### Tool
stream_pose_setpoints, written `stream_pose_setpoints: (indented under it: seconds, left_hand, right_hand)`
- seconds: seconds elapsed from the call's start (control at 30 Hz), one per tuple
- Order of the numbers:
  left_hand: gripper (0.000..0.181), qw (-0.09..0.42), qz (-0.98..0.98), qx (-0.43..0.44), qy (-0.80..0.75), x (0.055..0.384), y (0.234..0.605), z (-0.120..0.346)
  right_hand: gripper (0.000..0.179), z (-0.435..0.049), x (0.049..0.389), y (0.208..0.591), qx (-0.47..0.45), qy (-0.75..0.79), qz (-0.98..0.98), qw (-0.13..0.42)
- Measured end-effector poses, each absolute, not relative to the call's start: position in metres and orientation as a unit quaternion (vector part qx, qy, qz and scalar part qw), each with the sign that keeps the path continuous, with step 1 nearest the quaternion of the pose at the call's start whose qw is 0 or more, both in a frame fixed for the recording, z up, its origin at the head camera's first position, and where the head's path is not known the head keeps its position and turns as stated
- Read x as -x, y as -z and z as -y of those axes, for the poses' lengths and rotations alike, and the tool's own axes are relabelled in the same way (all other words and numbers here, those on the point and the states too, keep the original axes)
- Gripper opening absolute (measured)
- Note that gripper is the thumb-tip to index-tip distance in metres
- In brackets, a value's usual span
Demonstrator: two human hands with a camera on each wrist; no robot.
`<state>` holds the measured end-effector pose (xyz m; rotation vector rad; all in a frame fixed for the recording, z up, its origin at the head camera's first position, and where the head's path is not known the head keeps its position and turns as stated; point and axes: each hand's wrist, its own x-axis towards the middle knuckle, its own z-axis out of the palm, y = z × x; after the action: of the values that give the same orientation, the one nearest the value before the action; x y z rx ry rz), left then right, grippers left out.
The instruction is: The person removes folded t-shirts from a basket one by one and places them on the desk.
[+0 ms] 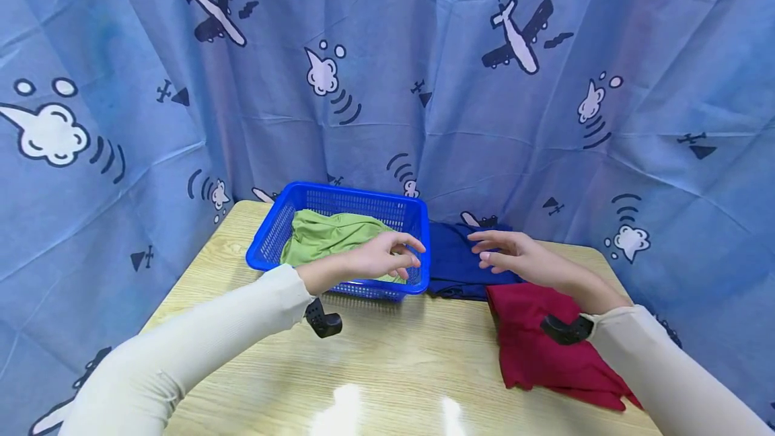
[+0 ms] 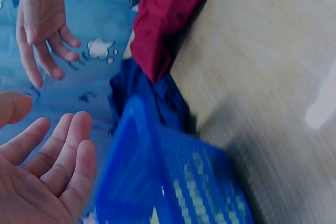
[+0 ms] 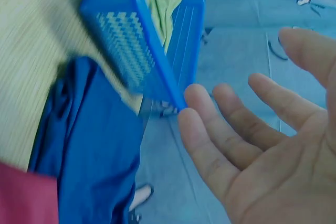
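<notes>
1. Light-green cloth garment (image 1: 329, 237), one piece, lies crumpled inside the basket, spread over its floor and reaching up toward the left wall.
2. One blue rectangular plastic basket (image 1: 419, 285) with perforated walls stands upright at the far side of the table, left of the two other cloths.
3. One dark-blue cloth garment (image 1: 457, 258) lies just beside the basket, to its right, at the far side.
4. One crimson-red cloth garment (image 1: 533, 342) lies at the right, nearer than the dark-blue one and meeting its near edge. That makes three cloths: one inside the basket, two outside.
5. Two bare hands are in view, well apart from each other, both empty. The left hand (image 1: 384, 256) hangs above the near right part of the basket, fingers spread and slightly bent. The right hand (image 1: 521, 254) hangs above the two cloths at the right, its fingers likewise parted and loosely bent.
6. Two cream long sleeves (image 1: 236, 318) cover the arms, and two small black devices (image 1: 327, 325) sit at the wrists, one on each.
7. One pale wood-grain table (image 1: 387, 355) bears everything; one blue aeroplane-print curtain (image 1: 375, 52) hangs behind.
</notes>
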<state>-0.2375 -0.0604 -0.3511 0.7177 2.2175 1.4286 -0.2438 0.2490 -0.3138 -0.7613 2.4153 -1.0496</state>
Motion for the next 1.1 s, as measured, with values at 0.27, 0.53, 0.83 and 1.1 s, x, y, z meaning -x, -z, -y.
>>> stream_pose_setpoints:
  seconds: [0.27, 0.53, 0.83, 1.1]
  left_hand:
    - [0.036, 0.19, -0.808, -0.217, -0.513, 0.25, 0.352, 0.091]
    - [0.038, 0.187, -0.82, -0.19, -0.506, 0.255, 0.348, 0.116]
    - [0.038, 0.186, -0.829, -0.165, -0.5, 0.267, 0.343, 0.136]
    - [0.04, 0.198, -0.832, -0.142, -0.498, 0.278, 0.346, 0.152]
  right_hand:
    - [0.052, -0.216, 0.256, 0.322, 0.254, 0.406, -0.854, 0.202]
    - [0.055, -0.188, 0.272, 0.333, 0.229, 0.442, -0.838, 0.226]
    - [0.052, -0.158, 0.285, 0.338, 0.22, 0.495, -0.804, 0.245]
    - [0.049, -0.137, 0.292, 0.347, 0.207, 0.515, -0.792, 0.253]
